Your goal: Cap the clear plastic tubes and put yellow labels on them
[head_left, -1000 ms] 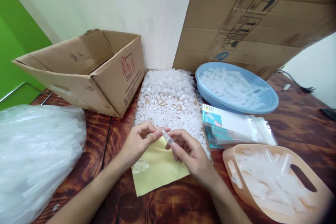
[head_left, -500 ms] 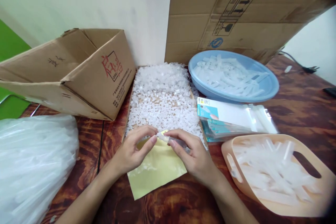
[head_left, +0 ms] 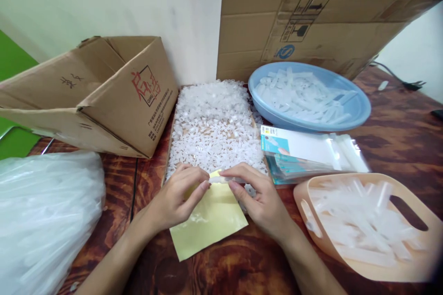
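Note:
In the middle of the head view, my left hand pinches the left end of a small, narrow, translucent plastic piece. My right hand grips the same piece from the other side, thumb and forefinger closed on it. Its exact kind is too small to tell. Below the fingers lies a yellow sheet, partly hidden by both hands. Just beyond them is a shallow cardboard tray, covered with many small white and clear plastic pieces.
Right of the tray are a blue basin of translucent strips, a stack of clear packets and a beige basket holding clear plastic pieces. An open carton and a filled plastic bag stand left. A large box rises behind.
The view has shifted slightly. My fingertips have drawn a little apart along the plastic piece, so more of it shows between them. Both hands keep hold.

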### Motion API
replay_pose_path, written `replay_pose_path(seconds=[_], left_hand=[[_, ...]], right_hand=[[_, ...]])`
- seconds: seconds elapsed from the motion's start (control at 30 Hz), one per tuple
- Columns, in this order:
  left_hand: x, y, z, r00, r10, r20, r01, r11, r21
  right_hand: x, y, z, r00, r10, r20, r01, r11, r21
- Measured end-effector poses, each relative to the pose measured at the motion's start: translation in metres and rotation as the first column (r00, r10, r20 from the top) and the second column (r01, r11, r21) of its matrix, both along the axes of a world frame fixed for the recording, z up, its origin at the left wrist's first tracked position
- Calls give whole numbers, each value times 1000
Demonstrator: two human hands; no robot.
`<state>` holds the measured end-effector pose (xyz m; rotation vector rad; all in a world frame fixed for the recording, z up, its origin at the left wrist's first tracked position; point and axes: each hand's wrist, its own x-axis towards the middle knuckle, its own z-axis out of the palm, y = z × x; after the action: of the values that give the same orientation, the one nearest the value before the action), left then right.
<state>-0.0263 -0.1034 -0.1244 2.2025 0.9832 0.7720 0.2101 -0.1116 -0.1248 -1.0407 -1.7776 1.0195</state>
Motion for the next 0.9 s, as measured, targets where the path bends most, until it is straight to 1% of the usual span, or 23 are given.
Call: replay_pose_path(seconds=[0.27,0.37,0.43,0.57,0.73,0.83,0.9], left_hand=[[0,3,-8,995,-11,-95,28,981,190],[1,2,-11,995,-17,-101,42,967,252],[3,1,-13,996,0,-87,24,961,275],[10,-2,-13,999,37,-28,-28,962,270],[26,-2,-7,998,33,53,-46,962,270],[32,-2,-8,1000,15,23,-20,967,253],[30,3,-9,998,-25,-59,37,973,228]], right_hand=[[0,-2,-2,999,26,40,-27,999,35],[-2,-4,-5,998,21,67,-26,997,68],[-3,-6,-7,997,15,82,-22,995,92],[-3,-9,-6,996,7,84,-19,990,143],[2,-10,-1,996,-26,90,10,984,176],[7,-8,0,989,-40,140,10,979,205],[8,-7,0,983,-37,181,0,979,203]])
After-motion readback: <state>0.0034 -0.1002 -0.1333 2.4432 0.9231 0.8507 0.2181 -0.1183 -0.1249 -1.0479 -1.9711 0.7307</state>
